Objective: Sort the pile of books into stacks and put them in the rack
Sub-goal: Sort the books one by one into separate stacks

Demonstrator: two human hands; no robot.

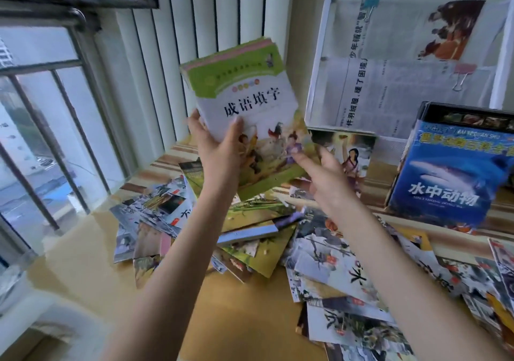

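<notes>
The pile of books (278, 238) lies spread out on the table (83, 249), and everything else sits around it. Above the pile, the left hand (222, 149) holds up a stack of books (244, 110), and the right hand (328, 174) is just to the right of that stack, with a finger touching its lower corner. Behind the pile, the rack (319, 68) stands at the back of the table with a book (350, 154) leaning in front of it, a boxed book (450, 171) stands to the right behind the pile, and the window (41, 138) is off to the left of the pile.
</notes>
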